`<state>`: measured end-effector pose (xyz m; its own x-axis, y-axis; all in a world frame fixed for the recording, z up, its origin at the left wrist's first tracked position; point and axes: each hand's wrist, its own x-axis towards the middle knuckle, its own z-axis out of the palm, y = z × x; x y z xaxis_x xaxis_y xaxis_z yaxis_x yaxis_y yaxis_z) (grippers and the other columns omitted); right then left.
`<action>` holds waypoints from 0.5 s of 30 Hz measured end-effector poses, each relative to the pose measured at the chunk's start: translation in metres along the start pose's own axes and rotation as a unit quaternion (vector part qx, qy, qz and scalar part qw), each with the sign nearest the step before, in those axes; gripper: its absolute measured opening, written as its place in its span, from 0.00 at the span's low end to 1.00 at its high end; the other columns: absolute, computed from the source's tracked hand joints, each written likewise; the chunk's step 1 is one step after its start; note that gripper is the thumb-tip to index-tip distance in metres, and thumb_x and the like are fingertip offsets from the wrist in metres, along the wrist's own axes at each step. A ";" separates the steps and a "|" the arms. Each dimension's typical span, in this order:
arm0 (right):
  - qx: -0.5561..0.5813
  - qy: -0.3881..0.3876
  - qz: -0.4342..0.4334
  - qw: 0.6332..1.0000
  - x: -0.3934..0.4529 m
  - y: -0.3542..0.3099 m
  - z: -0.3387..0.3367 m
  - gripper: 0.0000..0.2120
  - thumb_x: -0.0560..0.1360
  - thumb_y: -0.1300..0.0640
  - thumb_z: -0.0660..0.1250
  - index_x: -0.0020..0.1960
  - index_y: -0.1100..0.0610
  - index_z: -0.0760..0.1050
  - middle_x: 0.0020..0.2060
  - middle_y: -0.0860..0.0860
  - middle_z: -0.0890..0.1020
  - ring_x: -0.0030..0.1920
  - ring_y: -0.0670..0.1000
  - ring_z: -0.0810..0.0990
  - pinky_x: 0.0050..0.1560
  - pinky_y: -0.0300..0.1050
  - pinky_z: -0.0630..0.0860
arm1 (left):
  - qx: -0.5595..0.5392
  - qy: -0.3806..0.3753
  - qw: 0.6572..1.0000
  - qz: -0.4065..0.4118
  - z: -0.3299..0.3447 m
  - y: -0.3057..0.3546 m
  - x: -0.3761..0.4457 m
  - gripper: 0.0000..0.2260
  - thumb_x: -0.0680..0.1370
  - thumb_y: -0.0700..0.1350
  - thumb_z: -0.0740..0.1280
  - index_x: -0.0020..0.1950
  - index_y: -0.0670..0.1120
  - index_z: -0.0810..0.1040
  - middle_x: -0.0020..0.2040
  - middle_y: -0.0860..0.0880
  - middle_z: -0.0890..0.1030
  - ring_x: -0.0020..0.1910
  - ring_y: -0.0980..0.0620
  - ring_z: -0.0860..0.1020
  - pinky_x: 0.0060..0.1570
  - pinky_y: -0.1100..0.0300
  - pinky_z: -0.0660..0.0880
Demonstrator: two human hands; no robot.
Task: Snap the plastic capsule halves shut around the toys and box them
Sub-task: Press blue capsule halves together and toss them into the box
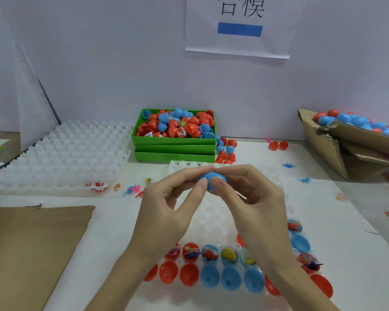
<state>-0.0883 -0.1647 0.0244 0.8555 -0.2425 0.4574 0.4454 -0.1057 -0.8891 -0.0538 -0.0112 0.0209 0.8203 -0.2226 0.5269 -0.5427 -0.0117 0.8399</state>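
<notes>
Both the left hand point(166, 198) and the right hand point(252, 198) are pinching a blue capsule point(211, 179) closed above the white tray point(211, 221), whose near rows are holding open halves point(230, 278) awaiting closure and boxing.

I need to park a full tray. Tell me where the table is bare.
Bare table lies between the flat cardboard sheet and the capsule tray. Toys litter the strip before the white trays; capsules crowd around the green bins.

Capsule point(211, 179): smooth glossy plastic; far bin point(173, 140): matt green plastic; left tray point(61, 153): translucent white plastic; right box point(328, 149): rough corrugated cardboard.
</notes>
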 end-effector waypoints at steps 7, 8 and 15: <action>0.021 0.001 0.004 1.000 0.002 -0.007 -0.003 0.07 0.76 0.54 0.73 0.54 0.53 0.85 0.46 0.46 0.88 0.50 0.47 0.88 0.50 0.35 0.82 | 0.068 0.005 0.997 0.036 -0.004 0.001 0.002 0.21 0.73 0.47 0.75 0.66 0.56 0.81 0.60 0.62 0.85 0.59 0.60 0.84 0.59 0.67 0.79; 0.023 -0.005 0.007 1.000 0.002 -0.007 -0.003 0.07 0.76 0.54 0.73 0.54 0.53 0.85 0.47 0.46 0.88 0.50 0.48 0.88 0.50 0.35 0.82 | 0.071 0.012 0.997 0.042 -0.005 0.001 0.002 0.21 0.73 0.47 0.75 0.65 0.56 0.82 0.60 0.62 0.85 0.58 0.60 0.84 0.59 0.66 0.79; 0.024 -0.032 0.001 0.999 0.003 -0.012 -0.005 0.07 0.76 0.56 0.73 0.54 0.51 0.85 0.47 0.46 0.88 0.52 0.48 0.87 0.50 0.34 0.82 | 0.178 0.041 0.972 0.149 -0.010 0.002 0.003 0.19 0.75 0.47 0.76 0.64 0.44 0.84 0.58 0.53 0.86 0.56 0.57 0.85 0.58 0.60 0.81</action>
<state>-0.0921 -0.1686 0.0360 0.8707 -0.1799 0.4577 0.4549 -0.0594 -0.8886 -0.0503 -0.0024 0.0255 0.6213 -0.1899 0.7602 -0.7741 -0.2987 0.5581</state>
